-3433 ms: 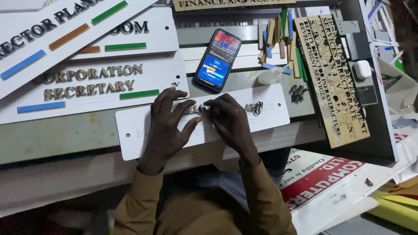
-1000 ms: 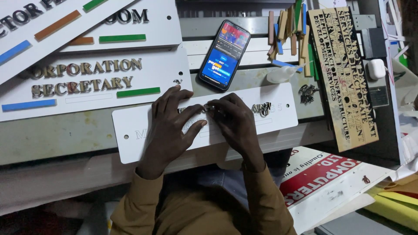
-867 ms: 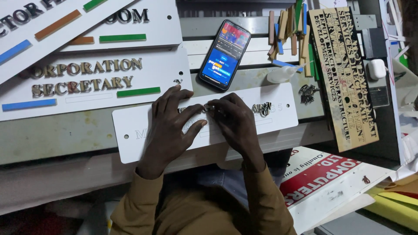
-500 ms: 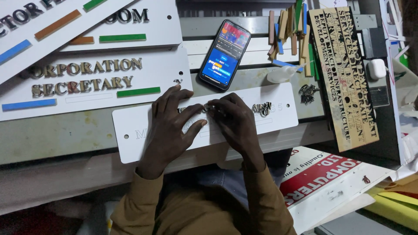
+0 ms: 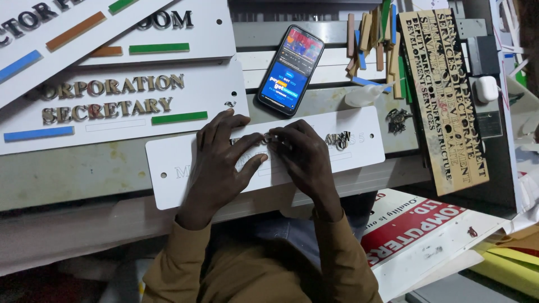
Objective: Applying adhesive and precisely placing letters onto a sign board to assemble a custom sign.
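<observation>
On the tabletop [image 5: 84, 174], the white plate [image 5: 168, 174] lies under both hands: left hand [image 5: 219, 157] spread flat holding it, right hand [image 5: 306, 160] pinching a small letter [image 5: 268, 140] mid-row, several letters [image 5: 339, 139] set, faint outlines unfilled.

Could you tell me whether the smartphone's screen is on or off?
On: the black smartphone lying flat shows a lit, colourful blue screen.

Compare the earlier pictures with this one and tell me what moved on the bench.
Almost nothing moved. Since the oldest picture the view shifted slightly. Both hands stay pressed on the white sign plate: the left hand flat, the right hand with fingertips at the small metal letters. The phone, the finished sign and the wooden letter sheet lie as before.
</observation>
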